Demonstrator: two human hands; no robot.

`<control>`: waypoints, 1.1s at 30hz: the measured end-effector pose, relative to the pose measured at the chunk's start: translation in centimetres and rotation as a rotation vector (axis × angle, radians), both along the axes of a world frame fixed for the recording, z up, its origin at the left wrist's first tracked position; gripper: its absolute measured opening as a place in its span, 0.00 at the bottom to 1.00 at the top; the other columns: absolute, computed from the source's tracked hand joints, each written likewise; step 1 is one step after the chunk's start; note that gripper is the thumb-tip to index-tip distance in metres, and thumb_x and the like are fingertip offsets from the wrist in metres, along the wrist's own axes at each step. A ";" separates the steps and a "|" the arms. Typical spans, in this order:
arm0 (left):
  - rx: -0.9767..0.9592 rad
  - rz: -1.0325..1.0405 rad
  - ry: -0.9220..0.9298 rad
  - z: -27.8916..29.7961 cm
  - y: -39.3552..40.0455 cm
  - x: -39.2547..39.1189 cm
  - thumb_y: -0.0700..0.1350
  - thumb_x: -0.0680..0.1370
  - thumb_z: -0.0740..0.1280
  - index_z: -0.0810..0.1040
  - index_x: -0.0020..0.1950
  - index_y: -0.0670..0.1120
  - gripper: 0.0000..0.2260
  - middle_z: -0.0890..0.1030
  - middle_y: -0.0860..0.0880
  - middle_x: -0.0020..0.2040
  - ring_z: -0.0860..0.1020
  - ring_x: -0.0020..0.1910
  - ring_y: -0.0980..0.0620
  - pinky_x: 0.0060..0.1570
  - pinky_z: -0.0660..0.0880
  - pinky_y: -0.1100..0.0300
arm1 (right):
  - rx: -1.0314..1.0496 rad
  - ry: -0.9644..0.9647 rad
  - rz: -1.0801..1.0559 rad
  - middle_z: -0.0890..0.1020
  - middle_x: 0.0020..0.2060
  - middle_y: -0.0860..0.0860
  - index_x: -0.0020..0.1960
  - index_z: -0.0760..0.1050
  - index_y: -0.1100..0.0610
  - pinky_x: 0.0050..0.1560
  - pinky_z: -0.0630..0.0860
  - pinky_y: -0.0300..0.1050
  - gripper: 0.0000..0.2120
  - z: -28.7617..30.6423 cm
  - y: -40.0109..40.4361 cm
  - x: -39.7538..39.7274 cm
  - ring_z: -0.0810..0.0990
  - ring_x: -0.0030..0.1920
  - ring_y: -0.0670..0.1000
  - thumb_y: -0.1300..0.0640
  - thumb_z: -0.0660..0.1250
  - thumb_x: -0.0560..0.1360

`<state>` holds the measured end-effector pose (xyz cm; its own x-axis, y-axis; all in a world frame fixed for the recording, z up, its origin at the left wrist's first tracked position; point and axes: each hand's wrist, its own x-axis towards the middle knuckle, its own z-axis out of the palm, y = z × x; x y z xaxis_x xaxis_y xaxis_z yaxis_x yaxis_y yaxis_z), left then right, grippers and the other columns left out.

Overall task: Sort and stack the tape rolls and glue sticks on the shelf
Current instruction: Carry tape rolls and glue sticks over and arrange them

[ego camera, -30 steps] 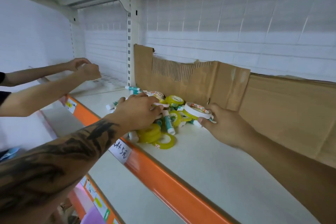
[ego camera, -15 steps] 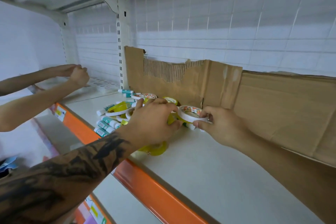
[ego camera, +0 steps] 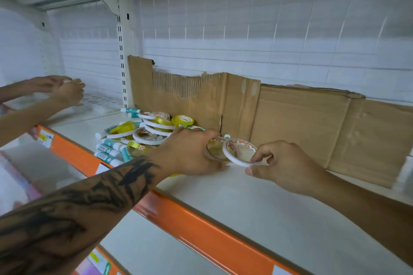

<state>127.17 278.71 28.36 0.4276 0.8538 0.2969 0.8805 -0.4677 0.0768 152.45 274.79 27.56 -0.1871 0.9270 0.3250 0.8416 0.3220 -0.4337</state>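
Head view: two white rolls meeting above the shelf

Right hand [ego camera: 283, 163] pinches a white tape roll [ego camera: 240, 152] by its rim; left hand [ego camera: 190, 154] grips a second roll [ego camera: 214, 150] just beside it. Both hang just over the shelf [ego camera: 257, 203], right of the jumbled pile [ego camera: 143, 134]. Best play: line the rims up flush, lower them flat, clear of the glue sticks [ego camera: 107, 152].

We have one head-worn view. It looks forward and down, close over the shelf [ego camera: 257, 203] from its front edge.
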 end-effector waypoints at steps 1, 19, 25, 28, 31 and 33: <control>0.007 0.007 0.054 0.1 0.1 0.7 0.77 0.64 0.60 0.71 0.66 0.60 0.35 0.82 0.55 0.60 0.78 0.64 0.48 0.65 0.72 0.49 | -0.005 -0.012 -0.036 0.80 0.40 0.35 0.45 0.83 0.44 0.40 0.70 0.31 0.11 -0.1 -0.4 0.5 0.76 0.40 0.35 0.41 0.80 0.68; 0.021 -0.091 -0.146 -0.1 -3.6 5.6 0.80 0.59 0.61 0.75 0.60 0.64 0.35 0.83 0.61 0.53 0.81 0.58 0.51 0.63 0.74 0.49 | -0.025 -0.001 -0.388 0.83 0.44 0.39 0.44 0.83 0.40 0.48 0.76 0.38 0.15 -0.1 -13.7 10.1 0.80 0.49 0.41 0.31 0.76 0.64; 0.040 -0.297 -0.255 -1.3 -10.1 12.6 0.79 0.61 0.67 0.77 0.59 0.66 0.31 0.83 0.67 0.53 0.80 0.56 0.61 0.60 0.76 0.54 | -0.017 0.032 -0.445 0.83 0.42 0.39 0.42 0.82 0.39 0.49 0.75 0.38 0.15 0.6 -21.5 15.3 0.80 0.50 0.39 0.31 0.76 0.63; 0.026 -0.399 -0.259 -0.9 -14.0 17.4 0.78 0.62 0.69 0.77 0.59 0.68 0.29 0.82 0.69 0.54 0.79 0.56 0.64 0.60 0.76 0.54 | -0.002 0.046 -0.491 0.83 0.42 0.38 0.43 0.83 0.41 0.48 0.73 0.34 0.15 1.1 -27.0 19.0 0.80 0.49 0.37 0.33 0.77 0.64; 0.028 -0.482 -0.277 -0.3 -18.5 22.9 0.77 0.63 0.70 0.78 0.58 0.67 0.28 0.82 0.68 0.53 0.79 0.54 0.64 0.56 0.77 0.55 | 0.013 0.031 -0.545 0.82 0.44 0.38 0.44 0.82 0.41 0.49 0.75 0.35 0.17 1.2 -33.2 23.7 0.80 0.49 0.37 0.32 0.77 0.63; 0.023 -0.540 -0.312 0.1 -22.0 26.8 0.75 0.63 0.71 0.77 0.58 0.67 0.27 0.82 0.68 0.53 0.80 0.54 0.64 0.56 0.77 0.54 | 0.010 0.021 -0.585 0.82 0.46 0.39 0.44 0.82 0.40 0.52 0.78 0.42 0.18 1.2 -37.5 27.3 0.80 0.50 0.39 0.30 0.76 0.62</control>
